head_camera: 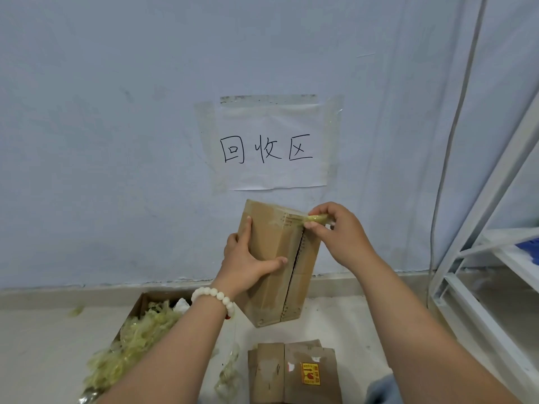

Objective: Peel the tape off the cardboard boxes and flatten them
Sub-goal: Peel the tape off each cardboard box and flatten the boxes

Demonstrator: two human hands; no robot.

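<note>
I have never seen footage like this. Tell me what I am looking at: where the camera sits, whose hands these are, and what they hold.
There is no machine here. A person wears one wide-angle camera on the head, looking forward and down, so both arms come in from the bottom edge. The left hand grips a cardboard box, held up in front of the wall. The right hand pinches a strip of tape at the top of that box's seam. On the floor, at the left, an open box holds a heap of crumpled tape. Nearer the person lies flattened cardboard. A paper sign is taped to the wall, and a white shelf frame stands at the right.
</note>
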